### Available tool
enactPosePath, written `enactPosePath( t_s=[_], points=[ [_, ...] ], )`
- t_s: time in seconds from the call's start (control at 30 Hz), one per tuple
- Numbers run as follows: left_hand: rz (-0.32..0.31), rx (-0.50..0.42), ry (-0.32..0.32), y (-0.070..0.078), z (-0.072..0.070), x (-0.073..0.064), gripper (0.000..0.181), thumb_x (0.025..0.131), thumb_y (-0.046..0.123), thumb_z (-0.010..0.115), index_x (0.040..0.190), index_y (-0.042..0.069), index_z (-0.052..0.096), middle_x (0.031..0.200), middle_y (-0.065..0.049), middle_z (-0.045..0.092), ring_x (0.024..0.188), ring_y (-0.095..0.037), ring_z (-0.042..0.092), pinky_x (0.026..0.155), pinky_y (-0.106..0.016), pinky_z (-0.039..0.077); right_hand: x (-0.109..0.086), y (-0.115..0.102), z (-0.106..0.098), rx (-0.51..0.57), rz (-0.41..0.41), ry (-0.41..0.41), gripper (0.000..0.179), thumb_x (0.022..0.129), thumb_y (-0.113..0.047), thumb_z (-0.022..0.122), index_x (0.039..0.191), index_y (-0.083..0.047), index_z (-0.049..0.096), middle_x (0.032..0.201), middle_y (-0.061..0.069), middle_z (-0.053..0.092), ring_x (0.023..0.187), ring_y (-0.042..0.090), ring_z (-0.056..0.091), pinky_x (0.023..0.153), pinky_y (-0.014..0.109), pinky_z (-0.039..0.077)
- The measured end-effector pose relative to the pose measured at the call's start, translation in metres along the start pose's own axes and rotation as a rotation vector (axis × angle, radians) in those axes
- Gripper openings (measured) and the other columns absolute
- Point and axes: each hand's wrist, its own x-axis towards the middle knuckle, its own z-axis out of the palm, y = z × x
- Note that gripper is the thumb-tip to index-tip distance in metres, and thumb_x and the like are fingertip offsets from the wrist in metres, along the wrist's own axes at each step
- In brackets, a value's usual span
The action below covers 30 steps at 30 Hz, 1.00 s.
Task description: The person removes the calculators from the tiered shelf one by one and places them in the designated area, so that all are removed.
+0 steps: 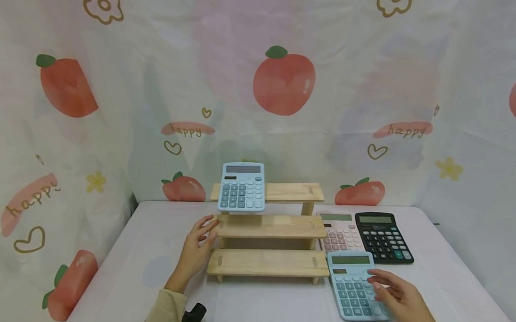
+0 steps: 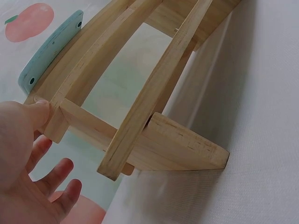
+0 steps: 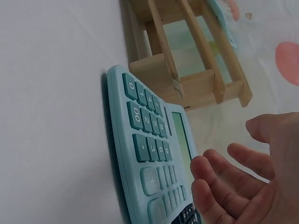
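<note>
A three-tier wooden shelf (image 1: pixel 272 226) stands on the table, with a light blue calculator (image 1: pixel 242 189) leaning upright on the left of its top tier. My left hand (image 1: pixel 196 252) is at the shelf's left end by the middle tier. In the left wrist view its thumb (image 2: pixel 39 112) touches the wood, while the other fingers spread loosely below. A second blue calculator (image 1: pixel 356 288) lies face up to the right of the bottom tier. Over its right side, my right hand (image 1: pixel 401 301) hovers with loosely bent fingers and holds nothing; the right wrist view shows a gap.
Behind the lying blue calculator are a pink-and-white calculator (image 1: pixel 341 232) and a black calculator (image 1: pixel 384 237), side by side. A small black object (image 1: pixel 194 314) is beside the left sleeve (image 1: pixel 165 310). A fruit-print cloth (image 1: pixel 280 152) hangs behind the table.
</note>
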Motion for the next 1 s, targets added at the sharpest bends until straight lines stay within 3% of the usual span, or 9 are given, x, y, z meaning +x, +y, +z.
enactPosePath(
  t_s=[0.33, 0.57, 1.0],
  points=[
    [0.014, 0.016, 0.011, -0.001, -0.001, 0.000, 0.036, 0.101, 0.019, 0.061, 0.136, 0.008, 0.065, 0.152, -0.010, 0.051, 0.140, -0.038, 0.048, 0.096, -0.054, 0.049, 0.001, -0.013, 0.014, 0.114, -0.095, 0.000, 0.041, 0.103, -0.011, 0.056, 0.140, 0.007, 0.051, 0.123, 0.028, 0.066, 0.085, 0.007, 0.069, 0.073, 0.025, 0.060],
    [0.003, 0.006, 0.004, 0.001, 0.000, 0.000, 0.037, 0.102, 0.020, 0.061, 0.136, 0.008, 0.064, 0.153, -0.010, 0.051, 0.141, -0.038, 0.047, 0.096, -0.055, 0.048, 0.005, -0.027, 0.025, 0.148, -0.123, 0.000, 0.041, 0.104, -0.020, 0.057, 0.138, 0.003, 0.054, 0.123, 0.024, 0.067, 0.089, 0.007, 0.069, 0.075, 0.025, 0.060],
    [0.014, -0.011, 0.011, 0.002, 0.000, -0.001, 0.036, 0.101, 0.019, 0.062, 0.134, 0.008, 0.066, 0.151, -0.013, 0.052, 0.140, -0.038, 0.049, 0.096, -0.060, 0.048, 0.013, -0.046, 0.034, 0.159, -0.226, -0.007, 0.036, 0.105, -0.018, 0.054, 0.134, 0.004, 0.057, 0.119, 0.024, 0.069, 0.086, 0.011, 0.070, 0.073, 0.029, 0.061]
  ],
)
